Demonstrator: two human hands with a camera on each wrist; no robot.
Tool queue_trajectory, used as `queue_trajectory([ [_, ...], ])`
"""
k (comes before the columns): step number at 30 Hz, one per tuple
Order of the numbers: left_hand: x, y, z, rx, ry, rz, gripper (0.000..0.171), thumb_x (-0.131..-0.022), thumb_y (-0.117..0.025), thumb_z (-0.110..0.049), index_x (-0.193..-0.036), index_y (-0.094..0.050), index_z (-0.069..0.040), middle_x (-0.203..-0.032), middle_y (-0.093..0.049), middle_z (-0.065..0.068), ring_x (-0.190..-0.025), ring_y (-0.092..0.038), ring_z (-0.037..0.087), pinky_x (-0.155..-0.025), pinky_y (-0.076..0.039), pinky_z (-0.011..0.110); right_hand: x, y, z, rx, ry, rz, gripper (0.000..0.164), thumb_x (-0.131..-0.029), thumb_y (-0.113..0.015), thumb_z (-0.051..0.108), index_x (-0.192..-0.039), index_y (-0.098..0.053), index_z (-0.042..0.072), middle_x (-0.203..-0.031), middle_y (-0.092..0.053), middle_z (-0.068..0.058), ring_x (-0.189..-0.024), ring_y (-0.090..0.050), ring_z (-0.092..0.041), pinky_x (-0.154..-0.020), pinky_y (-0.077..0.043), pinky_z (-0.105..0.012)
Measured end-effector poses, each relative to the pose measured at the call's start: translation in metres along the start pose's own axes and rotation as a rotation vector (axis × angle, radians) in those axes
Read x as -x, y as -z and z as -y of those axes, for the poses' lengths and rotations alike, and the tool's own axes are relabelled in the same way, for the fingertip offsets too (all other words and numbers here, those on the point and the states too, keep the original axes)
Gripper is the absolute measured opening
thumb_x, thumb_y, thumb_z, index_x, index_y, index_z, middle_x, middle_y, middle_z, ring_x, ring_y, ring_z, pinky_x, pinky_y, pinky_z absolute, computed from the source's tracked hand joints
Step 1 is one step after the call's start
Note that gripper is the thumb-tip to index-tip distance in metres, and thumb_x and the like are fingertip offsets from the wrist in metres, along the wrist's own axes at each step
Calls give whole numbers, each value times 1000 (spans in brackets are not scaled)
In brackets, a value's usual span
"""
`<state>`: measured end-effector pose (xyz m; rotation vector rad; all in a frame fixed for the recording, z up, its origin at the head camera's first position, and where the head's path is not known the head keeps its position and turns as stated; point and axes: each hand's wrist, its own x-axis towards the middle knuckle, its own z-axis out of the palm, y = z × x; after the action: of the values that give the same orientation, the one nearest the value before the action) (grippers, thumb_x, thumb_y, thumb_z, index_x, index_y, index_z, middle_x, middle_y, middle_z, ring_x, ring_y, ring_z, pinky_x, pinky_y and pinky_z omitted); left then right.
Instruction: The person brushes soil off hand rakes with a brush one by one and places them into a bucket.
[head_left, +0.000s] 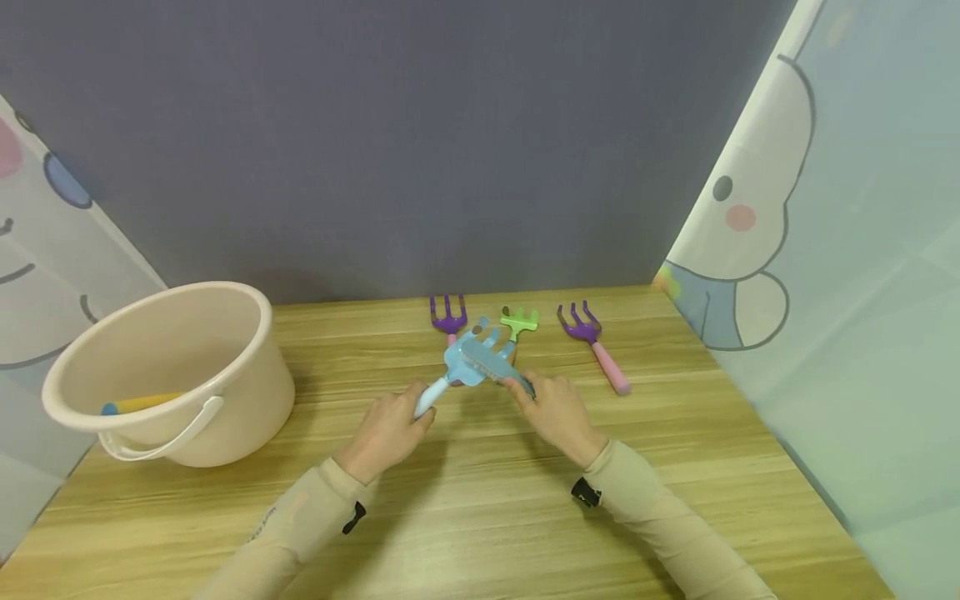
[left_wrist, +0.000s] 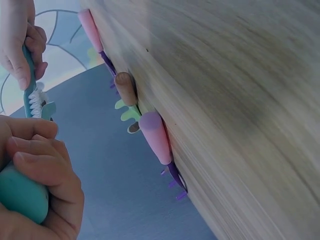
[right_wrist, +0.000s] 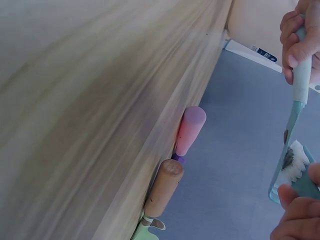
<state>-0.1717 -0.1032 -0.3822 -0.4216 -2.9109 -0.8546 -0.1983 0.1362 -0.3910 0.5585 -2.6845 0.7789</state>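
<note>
My left hand (head_left: 386, 433) grips the pale handle of a light blue garden hand rake (head_left: 454, 357), raised above the table with its tines pointing away. In my right hand (head_left: 558, 417) is a blue-green scrubbing brush (head_left: 487, 361), held by its handle. The brush's white bristles (right_wrist: 299, 157) press against the rake's head, and a dark smudge shows among them. Brown spots mark the rake's tines. The left wrist view shows the rounded teal end of the rake handle (left_wrist: 22, 192) inside my curled left fingers.
Behind the hands lie a purple hand fork (head_left: 448, 322), a green hand rake (head_left: 519, 321) with a wooden handle, and another purple fork with a pink handle (head_left: 611, 368). A cream bucket (head_left: 251, 400) at left contains a yellow stick-like thing (head_left: 150, 402) with a blue end.
</note>
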Motion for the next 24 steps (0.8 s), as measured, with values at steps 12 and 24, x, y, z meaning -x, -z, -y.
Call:
queue_trajectory([
  [12, -1, 1, -4, -10, -21, -14, 28, -87, -59, -12, -111, -55, 1, -57, -48, -1, -40, -40, 8, -35, -34, 19, 2, -4, -1, 78, 91, -32, 27, -93, -53, 30, -76, -58, 9, -47, -32, 10, -37, -22, 1, -33, -19, -12],
  [24, 0, -3, -2, 17, -1, -9, 26, -86, -59, -13, -109, -56, 0, -56, -46, -1, -39, -39, 9, -33, -33, 19, -3, 1, -2, -266, -115, 238, 45, -95, -42, 42, -106, -65, 5, -53, -41, 5, -42, -29, -6, -39, -29, -20],
])
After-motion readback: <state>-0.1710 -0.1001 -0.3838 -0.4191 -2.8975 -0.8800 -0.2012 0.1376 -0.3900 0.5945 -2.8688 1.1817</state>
